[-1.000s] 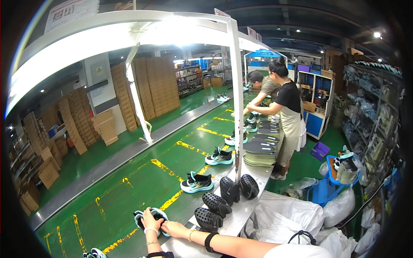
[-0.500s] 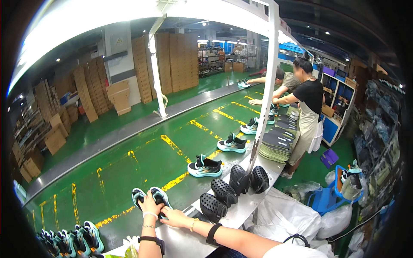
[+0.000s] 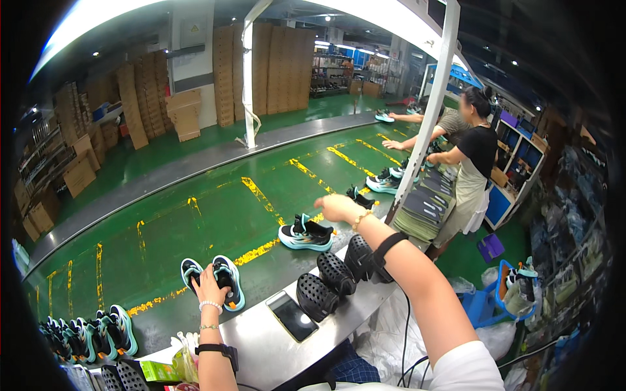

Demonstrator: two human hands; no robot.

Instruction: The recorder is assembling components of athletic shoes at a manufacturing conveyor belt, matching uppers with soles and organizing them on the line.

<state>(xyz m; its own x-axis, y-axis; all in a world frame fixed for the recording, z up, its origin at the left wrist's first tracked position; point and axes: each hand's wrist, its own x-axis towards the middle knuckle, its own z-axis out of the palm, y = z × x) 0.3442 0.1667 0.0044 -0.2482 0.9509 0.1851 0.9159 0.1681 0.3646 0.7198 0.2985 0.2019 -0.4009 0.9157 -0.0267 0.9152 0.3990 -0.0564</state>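
My left hand grips a pair of black sneakers with pale aqua soles, side by side at the conveyor's near edge, toes pointing away. Its fingers reach in between the two shoes. My right hand is stretched forward over the belt, holding nothing, fingers apart and partly bent. Just below and left of it stands a single black-and-aqua sneaker with its tongue up. Another sneaker is partly hidden behind my right hand and wrist.
Black perforated clogs and a smartphone lie on the metal ledge. Several sneakers line the near left. The green conveyor runs past a white post, stacked insoles and a co-worker on the right.
My right hand has left the pair of sneakers and reached out to the right over the belt. My left hand stays on the pair. The view has shifted, uncovering the smartphone.
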